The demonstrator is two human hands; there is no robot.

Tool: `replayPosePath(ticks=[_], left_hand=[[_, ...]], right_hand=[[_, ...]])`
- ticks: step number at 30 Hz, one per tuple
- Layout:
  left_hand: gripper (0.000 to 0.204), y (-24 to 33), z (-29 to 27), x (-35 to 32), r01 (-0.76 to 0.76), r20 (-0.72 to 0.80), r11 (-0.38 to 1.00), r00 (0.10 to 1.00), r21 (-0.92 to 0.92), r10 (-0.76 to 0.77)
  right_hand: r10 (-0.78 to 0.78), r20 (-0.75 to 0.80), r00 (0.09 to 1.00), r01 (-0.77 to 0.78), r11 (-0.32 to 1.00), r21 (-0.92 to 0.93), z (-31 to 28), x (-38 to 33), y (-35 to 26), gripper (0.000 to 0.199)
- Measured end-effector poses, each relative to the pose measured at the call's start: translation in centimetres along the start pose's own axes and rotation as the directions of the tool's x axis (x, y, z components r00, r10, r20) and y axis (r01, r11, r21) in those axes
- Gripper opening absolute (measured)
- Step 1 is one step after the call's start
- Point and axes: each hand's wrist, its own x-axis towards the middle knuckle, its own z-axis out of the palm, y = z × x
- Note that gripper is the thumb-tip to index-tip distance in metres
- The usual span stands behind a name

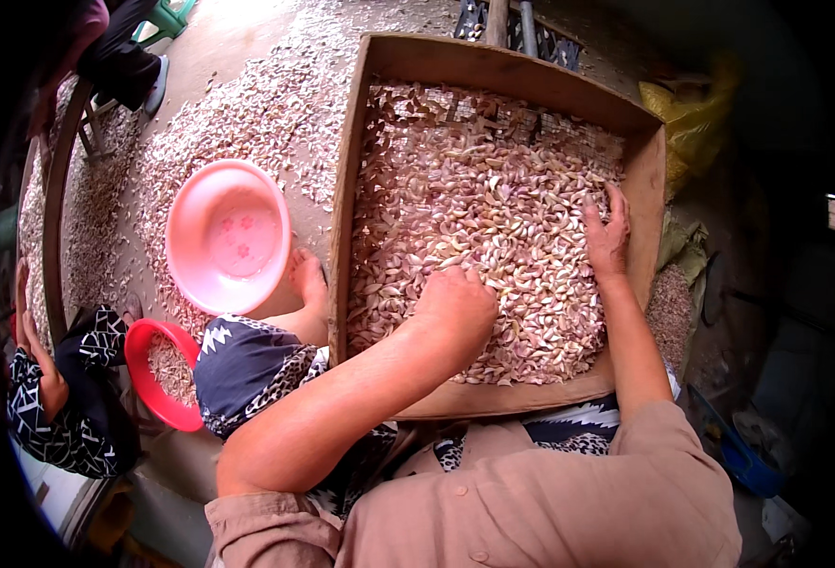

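Note:
Across my lap rests a wooden-framed tray (342, 222) with a mesh bottom, spread with many pinkish-white garlic cloves (507, 232). My left hand (457, 317) is over the middle of the cloves, back upward, fingers curled closed and pointing down into them. Whatever its fingertips hold, if anything, is hidden. Along the tray's right wall lies my right hand (609, 235), thumb and fingers apart, resting at the edge of the cloves with nothing visible in it. Cloves thin out toward the far end, where the mesh shows through.
Left of the tray stands a pink basin (228, 237); nearer is a red basin (164, 374) holding cloves or peelings. Loose cloves (247, 123) cover much of the floor. Other people sit at the left, one with a visible arm (43, 364). A yellow bag (687, 123) stands behind right.

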Motion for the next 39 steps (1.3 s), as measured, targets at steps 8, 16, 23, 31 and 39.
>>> replayPosePath(ticks=[8, 16, 23, 31, 39], left_hand=[[0.026, 0.2, -0.3, 0.2, 0.005, 0.041, 1.0, 0.999, 0.023, -0.006], [0.025, 0.3, -0.6, 0.2, -0.004, 0.028, 1.0, 1.0, 0.03, 0.004], [0.022, 0.2, -0.6, 0.7, -0.051, 0.035, 0.991, 0.998, -0.122, 0.056], [0.02, 0.1, -0.6, 0.2, -0.021, 0.006, 0.999, 1.0, -0.043, 0.022], [0.016, 0.2, -0.7, 0.4, -0.018, -0.026, 0.978, 1.0, -0.207, 0.013]], right_hand=[[0.025, -0.008, 1.0, -0.025, 0.999, 0.048, 0.5, -0.2, -0.9, 0.06], [-0.148, -0.071, 0.987, 0.134, 0.977, -0.167, 0.5, -0.4, -2.3, 0.051], [-0.465, 0.281, 0.839, 0.374, 0.869, 0.323, 3.2, -2.0, -14.0, 0.019], [-0.552, 0.396, 0.734, 0.542, 0.827, 0.148, 6.4, -0.8, -14.9, 0.01], [-0.38, 0.418, 0.825, 0.325, 0.925, 0.198, 5.8, -1.0, -15.0, 0.012]])
